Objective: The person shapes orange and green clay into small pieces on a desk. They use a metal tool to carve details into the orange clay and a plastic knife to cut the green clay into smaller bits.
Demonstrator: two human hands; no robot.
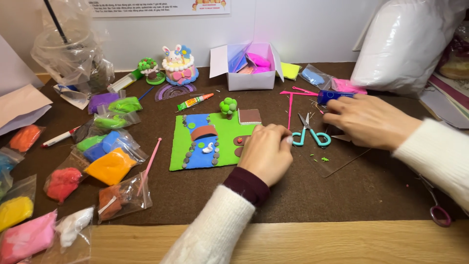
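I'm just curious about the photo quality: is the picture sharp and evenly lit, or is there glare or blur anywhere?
Head view: soft, even light on the dark brown felt mat, only faint shadows under the hands; the green clay landscape plaque is sharp; the right hand looks slightly smeared; glare whitens the big white plastic bag and the crumpled clear plastic cup bag; edges bend slightly, wide-angle.
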